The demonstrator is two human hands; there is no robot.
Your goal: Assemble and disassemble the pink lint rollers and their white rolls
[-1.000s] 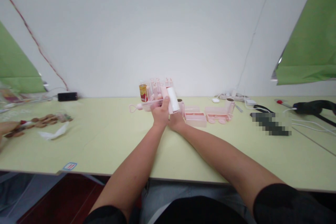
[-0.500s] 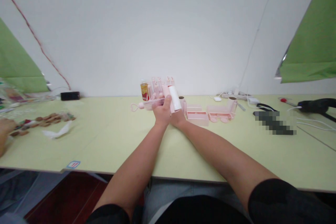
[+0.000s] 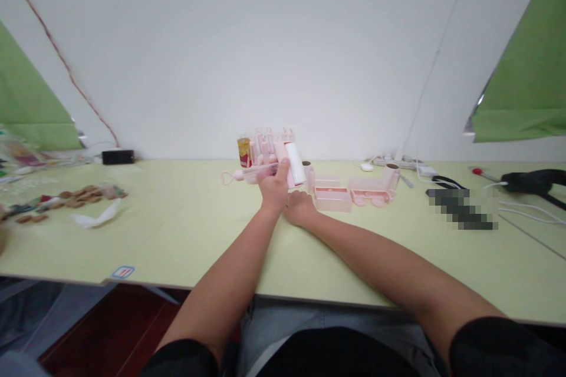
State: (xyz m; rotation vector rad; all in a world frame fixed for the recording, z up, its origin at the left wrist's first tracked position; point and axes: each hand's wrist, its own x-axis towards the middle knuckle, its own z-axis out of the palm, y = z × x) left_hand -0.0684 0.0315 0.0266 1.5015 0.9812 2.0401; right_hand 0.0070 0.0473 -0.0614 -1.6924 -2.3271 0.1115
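Observation:
My left hand [image 3: 273, 188] is closed around a pink lint roller [image 3: 296, 164], raised above the table. Its white sheet roll tilts toward the upper left, and a pink handle with a heart-shaped loop sticks out to the left of my fingers. Just below the roll's lower end is my right hand [image 3: 300, 207], with its fingers curled in. Whatever those fingers may hold is hidden from view. To the right of my hands lie open pink cases [image 3: 332, 199], and a pink roll [image 3: 391, 174] with a brown core stands behind them.
Several pink rollers [image 3: 264, 141] and a yellow-labelled bottle [image 3: 244, 152] stand behind my hands. A black phone-like object [image 3: 118, 157] lies back left; brown pieces [image 3: 82, 197] and white tissue [image 3: 96, 215] lie left. A power strip [image 3: 398, 160] and a black corded tool [image 3: 533, 181] are at right.
My right hand has come away from the roller's lower end, moving down toward me with its fingers curled. The left hand holds the roller almost unmoved. Another person's hand at far left has mostly withdrawn.

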